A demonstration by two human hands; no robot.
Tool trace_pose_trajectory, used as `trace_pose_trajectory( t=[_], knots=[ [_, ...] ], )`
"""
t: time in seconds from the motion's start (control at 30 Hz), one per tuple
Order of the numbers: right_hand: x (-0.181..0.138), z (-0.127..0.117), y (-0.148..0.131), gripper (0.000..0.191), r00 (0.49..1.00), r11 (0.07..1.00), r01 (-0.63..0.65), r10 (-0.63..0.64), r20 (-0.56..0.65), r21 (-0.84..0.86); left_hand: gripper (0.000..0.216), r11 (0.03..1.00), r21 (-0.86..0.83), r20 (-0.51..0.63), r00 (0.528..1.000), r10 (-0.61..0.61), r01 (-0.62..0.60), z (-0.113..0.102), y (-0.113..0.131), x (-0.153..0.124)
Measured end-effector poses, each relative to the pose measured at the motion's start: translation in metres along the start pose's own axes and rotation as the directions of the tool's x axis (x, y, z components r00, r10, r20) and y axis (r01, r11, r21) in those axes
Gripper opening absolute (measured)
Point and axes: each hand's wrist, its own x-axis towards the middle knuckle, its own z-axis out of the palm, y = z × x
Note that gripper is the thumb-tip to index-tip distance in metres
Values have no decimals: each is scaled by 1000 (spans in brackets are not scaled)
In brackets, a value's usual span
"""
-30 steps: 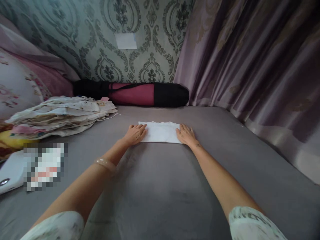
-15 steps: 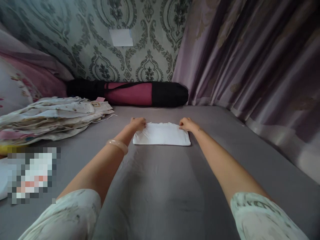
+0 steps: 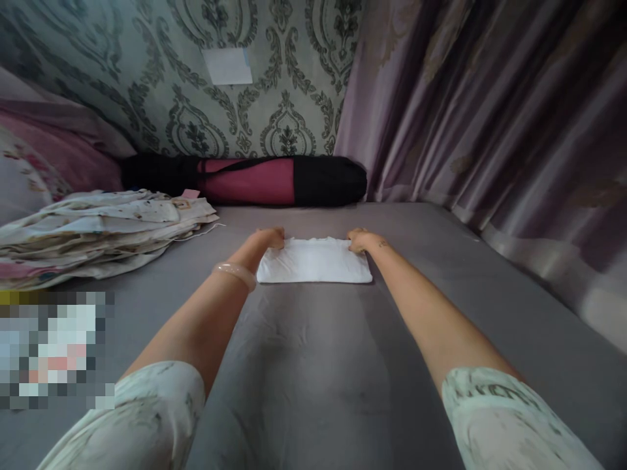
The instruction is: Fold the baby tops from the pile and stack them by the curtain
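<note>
A folded white cloth [image 3: 313,262] lies flat on the grey bed sheet [image 3: 313,365] in the middle of the view. My left hand [image 3: 268,239] is closed on the cloth's far left corner, fingers curled over its edge. My right hand [image 3: 361,239] is closed on the far right corner in the same way. Both arms reach straight forward, and a pale bangle [image 3: 235,273] sits on my left wrist.
A stack of folded printed fabrics [image 3: 98,225] lies at the left. A black and maroon rolled bag [image 3: 249,180] rests along the patterned wall. Mauve curtains [image 3: 490,111] hang at the right. Pink floral bedding [image 3: 29,163] is at far left.
My hands went from lying flat at the cloth's side edges to gripping its far corners. The cloth has been folded toward me and looks thicker and narrower.
</note>
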Motion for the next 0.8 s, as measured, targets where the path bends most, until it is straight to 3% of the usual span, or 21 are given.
trace_pose_trajectory(
  t=[0.1,0.17,0.33,0.5,0.63,0.8],
  knots=[
    [-14,-9,-2,25,992,1000,13,-12,127,-13,39,1000,5,-71,997,-12,13,3,3,-9],
    [-28,-15,-2,29,989,999,45,-43,138,-11,37,1000,-1,-114,993,2,-3,6,4,-18],
    [-61,-26,0,31,987,988,145,-148,64,47,33,998,-32,-212,976,54,-62,8,1,-45],
    [-76,-48,4,29,983,975,185,-183,-26,124,36,986,-112,-338,938,79,-124,-9,-2,-71],
    [-84,-73,9,31,969,948,245,-246,-24,204,35,975,-159,-320,942,98,-155,-31,-6,-87],
    [-93,-98,20,21,959,917,270,-284,6,292,24,897,-274,-273,922,273,-346,-52,-18,-102]
  ],
)
